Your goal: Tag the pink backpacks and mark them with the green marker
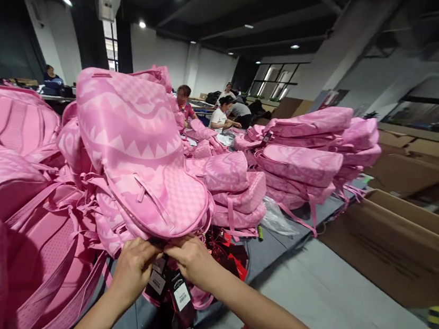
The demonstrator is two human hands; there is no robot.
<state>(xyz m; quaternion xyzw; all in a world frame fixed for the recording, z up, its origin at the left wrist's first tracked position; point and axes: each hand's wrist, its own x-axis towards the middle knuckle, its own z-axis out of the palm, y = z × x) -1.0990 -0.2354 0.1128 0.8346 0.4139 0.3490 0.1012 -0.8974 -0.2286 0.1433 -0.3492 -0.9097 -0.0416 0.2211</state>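
where the two hands meet: the left hand [134, 266] and the right hand [193, 258] come close together under the near edge of a pink backpack [130, 127].
left fingers: bent inward beside a small dark piece; whether they are clamped on it cannot be told.
right fingers: curled in from the other side, their tips partly hidden; cannot tell what they grip, if anything.
backpack: left of the middle, in front of the person, tilted among other pink bags, with pale jagged bands across it and a zipped pocket towards its near end.
black tags [182, 297]: just below the hands, bearing white printed labels.
red and dark bundle [237, 263]: just right of the right hand, too jumbled to make out fully.
left pile [51, 260]: pink bags heaped beside the backpack, straps showing.
right pile [303, 165]: more pink bags stacked on the grey counter [272, 247], straps hanging at its edge.
clear plastic [280, 221]: crumpled on the counter, near the right pile.
cardboard box [398, 249]: at the right, beside the counter.
far people [218, 117]: several beyond the bags, one in a white top.
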